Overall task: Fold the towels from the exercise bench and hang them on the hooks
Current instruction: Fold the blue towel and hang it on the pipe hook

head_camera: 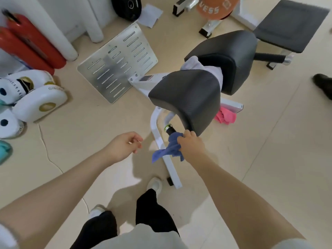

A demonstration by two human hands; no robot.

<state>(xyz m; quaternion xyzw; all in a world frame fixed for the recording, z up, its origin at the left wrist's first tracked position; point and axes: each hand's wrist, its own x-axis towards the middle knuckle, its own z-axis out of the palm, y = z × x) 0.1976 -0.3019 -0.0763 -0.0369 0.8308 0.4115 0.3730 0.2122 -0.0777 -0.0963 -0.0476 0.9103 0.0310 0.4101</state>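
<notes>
A blue towel (168,148) hangs bunched from my right hand (191,143), which grips it beside the black handle of the exercise bench (186,97). My left hand (124,146) hovers to the left of it, fingers loosely apart, holding nothing. A white towel (203,68) lies wedged between the bench's two dark pads. A pink towel (225,116) lies crumpled on the floor under the bench's right side. No hooks are in view.
A slotted metal footplate (116,67) lies on the floor behind the bench. White boxing pads (36,97) and red cylinders (30,42) sit at the left. A second bench (289,24) and an orange weight plate (213,7) stand behind. Another person's black shoe (323,85) is at right.
</notes>
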